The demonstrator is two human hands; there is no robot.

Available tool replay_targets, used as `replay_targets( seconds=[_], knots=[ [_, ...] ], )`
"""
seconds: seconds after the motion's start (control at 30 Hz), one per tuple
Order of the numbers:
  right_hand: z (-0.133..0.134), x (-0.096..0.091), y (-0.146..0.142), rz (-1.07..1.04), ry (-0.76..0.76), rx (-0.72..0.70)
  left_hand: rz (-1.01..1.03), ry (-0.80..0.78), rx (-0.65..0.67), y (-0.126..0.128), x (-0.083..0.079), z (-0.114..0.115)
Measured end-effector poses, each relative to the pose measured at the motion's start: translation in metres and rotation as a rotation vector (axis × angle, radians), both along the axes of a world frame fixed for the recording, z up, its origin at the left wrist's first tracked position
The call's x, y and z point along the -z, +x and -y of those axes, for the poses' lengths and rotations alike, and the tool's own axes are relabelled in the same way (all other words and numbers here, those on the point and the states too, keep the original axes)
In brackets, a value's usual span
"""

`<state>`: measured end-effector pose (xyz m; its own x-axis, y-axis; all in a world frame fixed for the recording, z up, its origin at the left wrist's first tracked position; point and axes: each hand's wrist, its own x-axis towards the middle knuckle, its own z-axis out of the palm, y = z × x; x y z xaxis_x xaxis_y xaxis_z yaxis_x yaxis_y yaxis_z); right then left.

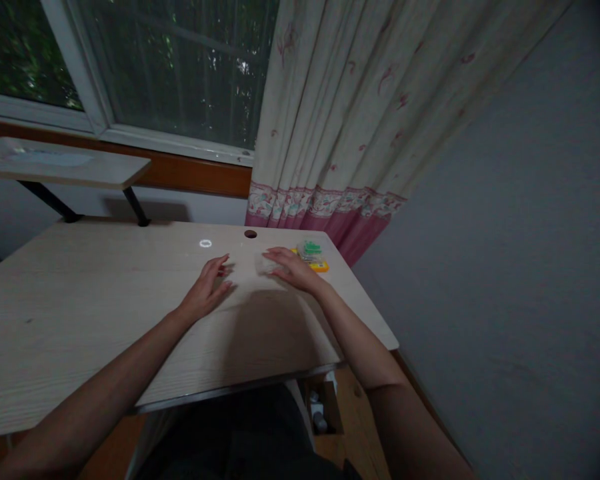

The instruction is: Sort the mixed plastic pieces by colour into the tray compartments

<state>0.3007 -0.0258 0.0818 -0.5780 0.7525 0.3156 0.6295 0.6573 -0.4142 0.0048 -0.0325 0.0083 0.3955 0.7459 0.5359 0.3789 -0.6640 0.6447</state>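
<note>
My left hand (209, 289) hovers over the pale wood-grain desk (130, 300), its fingers apart and nothing held in it. To its right, my right hand (294, 268) has its fingers and thumb curved around the right end of a small clear see-through plastic thing (263, 264); its exact shape is too faint to make out. Just beyond my right wrist lies a yellow item (321, 266), partly covered by my hand. A clear pack with green pieces (311, 247) rests against or on top of it.
A raised shelf (80, 167) on black legs stands at the back left. Behind the desk are a round cable hole (251, 234), a window (180, 73) and a floral curtain (340, 133). A grey wall (505, 267) rises on the right. Below is an open wooden compartment (325, 413).
</note>
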Motion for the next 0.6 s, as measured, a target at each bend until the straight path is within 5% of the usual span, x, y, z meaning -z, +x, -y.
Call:
replay_targets(
  seconds=[0.13, 0.23, 0.47, 0.6],
  knots=[
    [-0.011, -0.039, 0.074, -0.066, 0.04, 0.264, 0.031, -0.001, -0.043, -0.003, 0.009, -0.008],
    [-0.02, -0.052, 0.112, -0.11, 0.069, 0.305, 0.04, -0.002, -0.059, -0.003, 0.015, -0.012],
    [-0.044, -0.018, 0.133, -0.129, -0.058, 0.339, 0.022, 0.008, -0.059, -0.004, 0.013, -0.009],
    [-0.045, -0.004, 0.144, -0.226, 0.046, 0.44, 0.009, 0.011, -0.07, -0.005, 0.012, -0.01]
  ],
)
